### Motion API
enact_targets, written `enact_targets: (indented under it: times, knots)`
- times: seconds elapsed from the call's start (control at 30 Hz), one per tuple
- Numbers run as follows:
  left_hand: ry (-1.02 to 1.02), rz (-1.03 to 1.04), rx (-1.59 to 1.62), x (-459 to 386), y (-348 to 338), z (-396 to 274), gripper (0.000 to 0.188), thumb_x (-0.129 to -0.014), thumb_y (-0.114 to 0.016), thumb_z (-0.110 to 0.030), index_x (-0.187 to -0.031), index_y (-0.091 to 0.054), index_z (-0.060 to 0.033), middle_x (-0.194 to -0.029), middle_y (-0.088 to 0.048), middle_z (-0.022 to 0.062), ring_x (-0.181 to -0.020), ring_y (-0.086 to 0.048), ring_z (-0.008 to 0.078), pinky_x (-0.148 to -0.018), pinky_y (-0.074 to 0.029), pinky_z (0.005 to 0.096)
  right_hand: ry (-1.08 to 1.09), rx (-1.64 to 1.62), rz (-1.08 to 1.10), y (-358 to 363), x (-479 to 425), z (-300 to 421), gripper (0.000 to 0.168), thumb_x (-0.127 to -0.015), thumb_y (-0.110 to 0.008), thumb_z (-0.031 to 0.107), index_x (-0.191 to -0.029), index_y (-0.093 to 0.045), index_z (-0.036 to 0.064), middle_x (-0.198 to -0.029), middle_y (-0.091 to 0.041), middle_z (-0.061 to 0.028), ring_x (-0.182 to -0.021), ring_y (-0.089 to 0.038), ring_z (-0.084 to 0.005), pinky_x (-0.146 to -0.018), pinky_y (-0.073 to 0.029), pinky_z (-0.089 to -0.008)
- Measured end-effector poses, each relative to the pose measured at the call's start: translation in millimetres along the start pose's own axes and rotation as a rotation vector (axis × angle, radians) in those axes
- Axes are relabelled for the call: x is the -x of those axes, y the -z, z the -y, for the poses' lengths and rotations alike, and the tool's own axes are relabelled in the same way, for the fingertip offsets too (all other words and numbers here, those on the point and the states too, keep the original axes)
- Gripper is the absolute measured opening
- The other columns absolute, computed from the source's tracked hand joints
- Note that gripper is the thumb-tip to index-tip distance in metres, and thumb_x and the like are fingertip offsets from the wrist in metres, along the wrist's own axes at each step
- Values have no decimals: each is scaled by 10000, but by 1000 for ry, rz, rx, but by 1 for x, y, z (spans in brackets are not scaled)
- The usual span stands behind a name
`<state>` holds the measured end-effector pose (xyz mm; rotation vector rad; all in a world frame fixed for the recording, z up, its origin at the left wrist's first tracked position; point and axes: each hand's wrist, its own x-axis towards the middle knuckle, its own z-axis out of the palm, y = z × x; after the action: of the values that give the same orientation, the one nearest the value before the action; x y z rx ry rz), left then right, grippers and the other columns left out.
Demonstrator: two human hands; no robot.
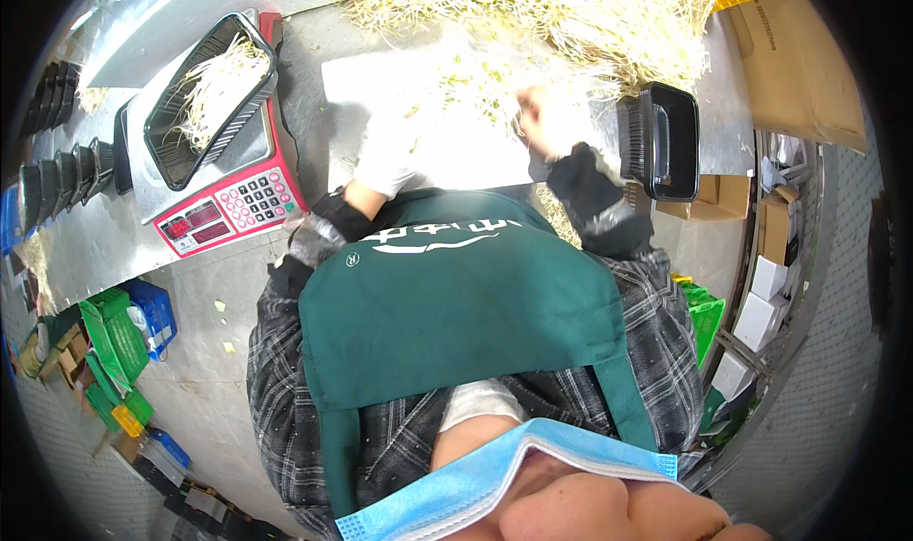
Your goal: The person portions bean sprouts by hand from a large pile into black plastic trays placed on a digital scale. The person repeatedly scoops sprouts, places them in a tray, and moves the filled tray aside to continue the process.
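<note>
My left hand (389, 157) rests over a white board (349, 88), near its left side. Glare washes out its fingers, and it looks covered in something white. My right hand (542, 124) is over the board's right side with fingers curled, beside a thin scatter of bean sprouts (474, 88). Whether it pinches any sprouts is too bright to tell. A large heap of bean sprouts (542, 6) lies beyond the board. On the left, a black plastic tray (167, 131) sits tilted on a red-framed digital scale (235, 213), with sprouts (225, 88) inside.
Nested black trays (674, 142) stand right of the board. More black trays (64, 184) line the table's left end. A cardboard box (799, 70) stands at the far right. Green crates (114, 334) and a blue crate (153, 316) are on the floor at left.
</note>
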<state>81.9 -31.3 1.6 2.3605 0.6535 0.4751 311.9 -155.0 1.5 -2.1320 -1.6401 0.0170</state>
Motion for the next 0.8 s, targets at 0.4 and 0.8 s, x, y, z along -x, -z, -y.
enact_targets:
  times: [0.4,0.8]
  knots:
    - [86,234,-60,-14,9,13,648,-667,-686,-317,-1186,-446,-12,-1120,-499,195,-1004,-493,327,-867,-399,382,126,-203,337,-35,-73,8,510,-795,-518,462,-1113,-545,64,-1246,-413,-210,-1151,-389,-364,-969,-316,-430]
    - [-166,-182,-180,-26,-1,3,307,-746,-595,-218,-1020,-576,-80,-866,-593,143,-813,-567,300,-747,-459,374,-370,-610,230,-8,-24,51,480,-697,-664,139,-1155,-524,97,-1070,-541,-153,-898,-529,-206,-743,-453,-304]
